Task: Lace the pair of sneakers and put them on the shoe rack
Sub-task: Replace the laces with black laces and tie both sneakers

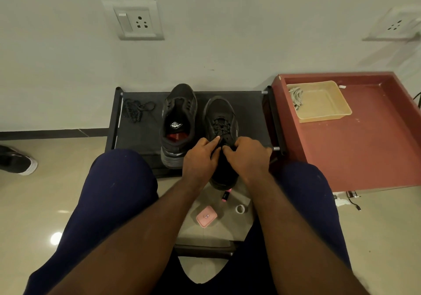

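While left grip [200, 155] and right grip [247, 155] pinch lace [219, 126] — fabric rack [136, 132], tiled floor [45, 203], wall [227, 32]

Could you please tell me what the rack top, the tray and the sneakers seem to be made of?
Rack top: dark woven fabric, matte, stretched between metal-looking poles.
Tray: probably beige plastic, with thin, slightly translucent moulded walls.
Sneakers: black synthetic or mesh uppers, apparently, with a matte finish and layered panels.
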{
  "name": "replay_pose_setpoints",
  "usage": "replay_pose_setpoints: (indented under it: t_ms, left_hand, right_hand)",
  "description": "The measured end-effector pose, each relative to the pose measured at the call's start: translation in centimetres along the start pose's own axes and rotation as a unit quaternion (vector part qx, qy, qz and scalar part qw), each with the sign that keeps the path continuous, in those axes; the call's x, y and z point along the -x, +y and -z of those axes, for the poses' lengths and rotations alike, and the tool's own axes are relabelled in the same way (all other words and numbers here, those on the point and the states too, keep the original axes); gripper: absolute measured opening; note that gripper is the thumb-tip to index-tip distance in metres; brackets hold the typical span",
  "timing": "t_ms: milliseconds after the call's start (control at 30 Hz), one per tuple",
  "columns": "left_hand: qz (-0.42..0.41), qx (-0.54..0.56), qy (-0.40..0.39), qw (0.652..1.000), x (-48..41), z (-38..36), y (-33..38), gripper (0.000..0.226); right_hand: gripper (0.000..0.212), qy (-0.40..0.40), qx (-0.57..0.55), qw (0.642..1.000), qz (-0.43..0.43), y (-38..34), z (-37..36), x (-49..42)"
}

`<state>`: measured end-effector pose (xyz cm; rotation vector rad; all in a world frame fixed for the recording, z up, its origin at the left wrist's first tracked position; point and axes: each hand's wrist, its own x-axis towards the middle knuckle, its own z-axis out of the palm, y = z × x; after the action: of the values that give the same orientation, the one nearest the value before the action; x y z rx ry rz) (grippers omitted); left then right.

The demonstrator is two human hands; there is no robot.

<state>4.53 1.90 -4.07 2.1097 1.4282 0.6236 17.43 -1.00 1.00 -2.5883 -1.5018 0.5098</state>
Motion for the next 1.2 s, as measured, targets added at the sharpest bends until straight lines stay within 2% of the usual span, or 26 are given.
replay_pose_setpoints:
  t_ms: [100,200,333,400,567,700,767,833,1000,1100,1200]
  left_hand:
    - [0.004,0.011,0.015,1.000,0.1,-0.2,-0.1,0.040]
    - [0.015,0.044,0.022,0.999,-0.2,-0.7,-0.2,0.040]
    - [0.048,0.132,-0.003,0.990,-0.5,-0.4,0.8,0.043]
    - [0.081,0.172,0.000,0.982,-0.7,-0.1,1.2,0.047]
    - [0.194,0.186,0.018,0.963,-1.2,-0.1,1.1,0.025]
    - [0.324,0.222,-0.038,0.919,-1.5,-0.8,0.8,0.020]
    - [0.351,0.248,-0.057,0.901,-1.8,-0.9,0.7,0.012]
    - [0.351,0.257,-0.065,0.898,-1.9,-0.7,0.7,0.015]
    - [0.334,0.201,-0.067,0.918,-2.0,-0.3,0.9,0.021]
    - [0.346,0.233,-0.057,0.907,-1.8,-0.8,0.9,0.018]
    - [0.339,0.210,-0.050,0.915,-1.7,-1.4,0.6,0.022]
  right_hand:
    - [0.042,-0.016,-0.015,1.000,0.008,-0.3,0.0,-0.1]
    - [0.051,-0.058,-0.088,0.994,-0.007,0.0,0.5,-0.4]
    - [0.027,-0.077,-0.093,0.993,0.011,0.8,0.7,-0.5]
    - [0.025,-0.062,-0.085,0.994,0.013,0.6,0.5,-0.2]
    - [0.026,-0.040,-0.076,0.996,0.001,0.1,-0.2,-0.1]
    - [0.029,-0.037,-0.093,0.995,-0.006,0.2,-0.9,0.1]
    - [0.026,-0.028,-0.105,0.994,-0.007,0.2,-1.2,0.2]
    - [0.023,-0.018,-0.114,0.993,-0.010,0.2,-1.3,0.1]
    - [0.021,-0.001,-0.103,0.995,-0.014,0.1,-1.5,0.1]
    - [0.022,0.013,-0.106,0.994,-0.019,0.2,-1.6,0.2]
    - [0.023,0.017,-0.124,0.992,-0.021,0.4,-1.8,0.2]
